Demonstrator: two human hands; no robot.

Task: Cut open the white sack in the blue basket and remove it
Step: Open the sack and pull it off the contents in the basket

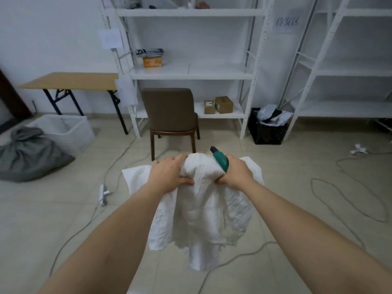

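Note:
The white woven sack [203, 211] hangs crumpled in mid-air in front of me, its frayed lower edge dangling above the floor. My left hand [169, 175] grips the bunched top of the sack from the left. My right hand [235, 171] clutches the same bunch from the right and also holds a green-handled cutter [220, 161], its dark tip pointing up and away. No blue basket is in view.
A brown chair [171, 115] stands just beyond the sack, before white shelving [191, 71]. A black crate [267, 128] sits right, a grey bag [29, 153] and white tub [67, 132] left. Cables [347, 200] and a power strip [104, 193] lie on the tiled floor.

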